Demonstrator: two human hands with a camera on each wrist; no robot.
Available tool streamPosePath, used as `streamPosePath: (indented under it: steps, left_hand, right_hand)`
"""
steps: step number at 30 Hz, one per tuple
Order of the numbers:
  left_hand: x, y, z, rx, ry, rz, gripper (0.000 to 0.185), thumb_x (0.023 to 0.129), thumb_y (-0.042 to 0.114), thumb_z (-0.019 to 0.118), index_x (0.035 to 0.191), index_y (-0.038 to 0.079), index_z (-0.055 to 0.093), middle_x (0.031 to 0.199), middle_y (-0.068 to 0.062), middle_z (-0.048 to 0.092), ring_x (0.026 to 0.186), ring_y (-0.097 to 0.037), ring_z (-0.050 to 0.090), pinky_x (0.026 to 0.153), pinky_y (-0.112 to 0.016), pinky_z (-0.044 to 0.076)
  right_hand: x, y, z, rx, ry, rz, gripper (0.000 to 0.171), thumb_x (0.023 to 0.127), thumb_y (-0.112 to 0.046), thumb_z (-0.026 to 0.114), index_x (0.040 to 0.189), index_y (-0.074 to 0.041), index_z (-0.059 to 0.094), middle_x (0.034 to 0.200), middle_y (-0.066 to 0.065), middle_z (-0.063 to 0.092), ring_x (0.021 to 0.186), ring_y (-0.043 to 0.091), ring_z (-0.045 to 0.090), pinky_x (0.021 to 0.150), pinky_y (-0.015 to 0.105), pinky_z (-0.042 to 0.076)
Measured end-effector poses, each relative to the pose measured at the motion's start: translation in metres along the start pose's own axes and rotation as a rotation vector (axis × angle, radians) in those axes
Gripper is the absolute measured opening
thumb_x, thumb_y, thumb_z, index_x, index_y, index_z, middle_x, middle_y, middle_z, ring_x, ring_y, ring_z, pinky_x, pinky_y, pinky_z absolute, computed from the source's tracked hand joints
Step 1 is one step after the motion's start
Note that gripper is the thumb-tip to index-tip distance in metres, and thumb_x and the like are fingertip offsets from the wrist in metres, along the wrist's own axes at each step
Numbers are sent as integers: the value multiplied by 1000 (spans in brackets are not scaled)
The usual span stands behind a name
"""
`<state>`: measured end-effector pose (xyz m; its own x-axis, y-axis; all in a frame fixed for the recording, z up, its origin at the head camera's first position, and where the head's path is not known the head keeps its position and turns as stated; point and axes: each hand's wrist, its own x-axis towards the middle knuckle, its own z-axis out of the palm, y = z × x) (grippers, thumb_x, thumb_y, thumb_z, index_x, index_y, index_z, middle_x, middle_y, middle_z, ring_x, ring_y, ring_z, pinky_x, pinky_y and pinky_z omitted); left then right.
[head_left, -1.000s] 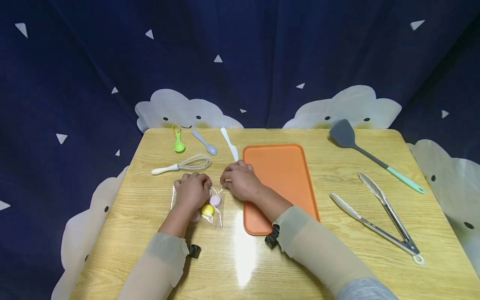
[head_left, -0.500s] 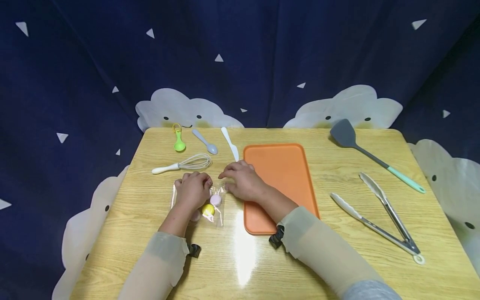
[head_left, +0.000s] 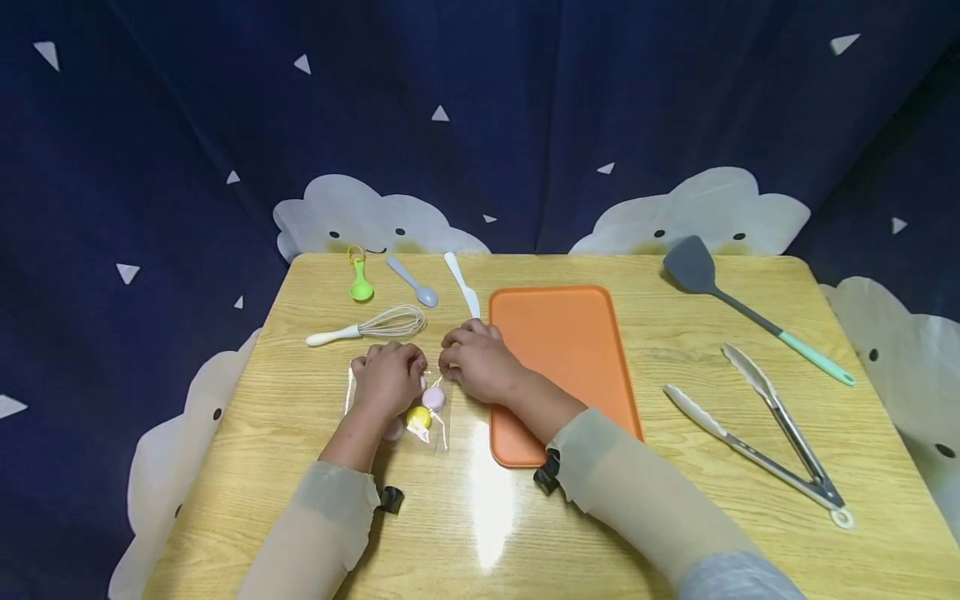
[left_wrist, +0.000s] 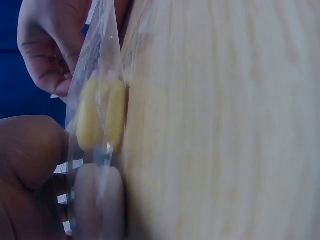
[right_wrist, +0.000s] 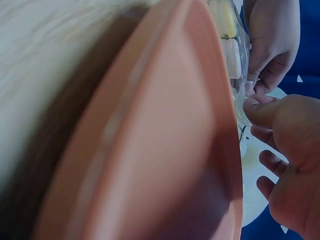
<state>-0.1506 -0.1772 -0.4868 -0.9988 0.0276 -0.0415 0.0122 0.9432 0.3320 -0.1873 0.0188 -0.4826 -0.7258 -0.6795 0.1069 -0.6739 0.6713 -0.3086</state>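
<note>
A clear plastic bag (head_left: 438, 425) lies flat on the wooden table (head_left: 675, 517) and holds a yellow macaron (head_left: 418, 417) and a pink macaron (head_left: 432, 397). My left hand (head_left: 408, 367) rests over the bag's left part and pinches its far edge. Just right of it, my right hand (head_left: 450, 360) pinches the same edge, its wrist lying across the orange tray (head_left: 570, 350). In the left wrist view the bag (left_wrist: 97, 60) stands edge-on with the yellow macaron (left_wrist: 100, 115) inside. The right wrist view shows the tray (right_wrist: 150, 150), with my right thumb touching the bag (right_wrist: 240, 75).
Beyond my hands lie a whisk (head_left: 375, 323), a green measuring spoon (head_left: 360, 283), a grey-blue spoon (head_left: 414, 283) and a white plastic knife (head_left: 462, 285). A grey spatula (head_left: 742, 312) and metal tongs (head_left: 757, 433) lie to the right. Dark blue cloth surrounds the table.
My right hand's fingers, stretched a little half a second ago, have drawn back to the bag's edge next to my left hand. The bag has hardly moved.
</note>
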Motion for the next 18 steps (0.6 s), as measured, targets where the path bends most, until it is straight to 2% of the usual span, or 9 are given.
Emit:
streamPosePath:
  steps: [11, 18]
  left_hand:
    - [1, -3, -1, 8, -20, -9, 14, 106, 30, 59, 101, 23, 70, 111, -3, 65, 123, -37, 51, 103, -65, 30]
    - [1, 0, 0, 9, -26, -1, 15, 106, 28, 58, 103, 22, 71, 111, -4, 65, 124, -37, 52, 103, -65, 30]
  right_hand:
    - [-17, 12, -6, 101, 12, -21, 5, 98, -30, 75, 102, -31, 76, 139, -3, 59, 133, 24, 44, 103, 52, 36]
    - [-14, 4, -9, 70, 28, -54, 27, 93, -25, 77, 120, -31, 76, 143, -2, 57, 134, 23, 43, 103, 50, 36]
